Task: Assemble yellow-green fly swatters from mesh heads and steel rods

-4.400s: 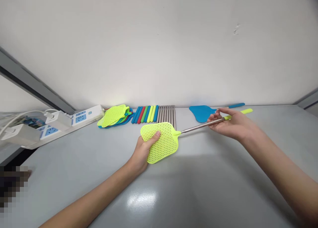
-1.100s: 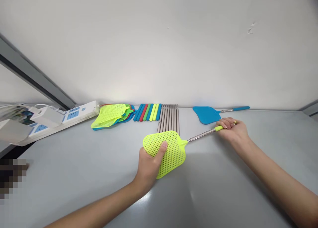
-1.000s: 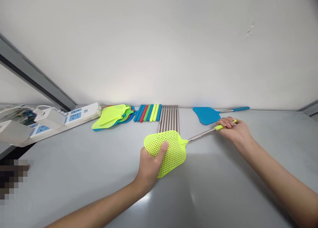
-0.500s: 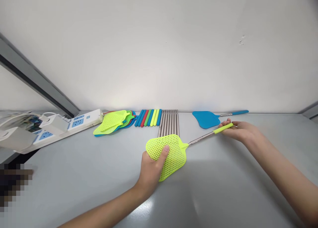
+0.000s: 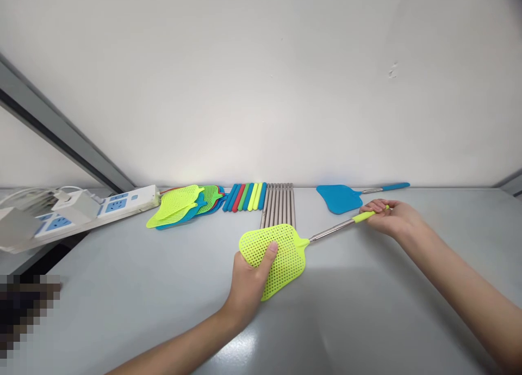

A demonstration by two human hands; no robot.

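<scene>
A yellow-green fly swatter (image 5: 285, 266) with a perforated head and a metal rod is held above the table between my two hands. My left hand (image 5: 250, 277) grips the head, thumb on top and fingers hidden beneath. My right hand (image 5: 383, 217) is closed around the yellow-green handle sleeve at the rod's other end. Behind it lies a blue fly swatter (image 5: 338, 198) with a blue handle. Several metal rods (image 5: 279, 203) lie side by side beyond the held head, which covers their near ends.
Left of the rods is a row of coloured handle sleeves (image 5: 244, 197). Farther left, loose swatter heads (image 5: 175, 206) in yellow-green, blue, green and red overlap in a pile. A white power strip (image 5: 134, 200) with plugs stands beside them. A wall (image 5: 261, 92) rises behind the table (image 5: 163, 288).
My right hand's fingers have curled over and wrapped more tightly around the handle. My left hand keeps its hold on the head. The view has shifted slightly.
</scene>
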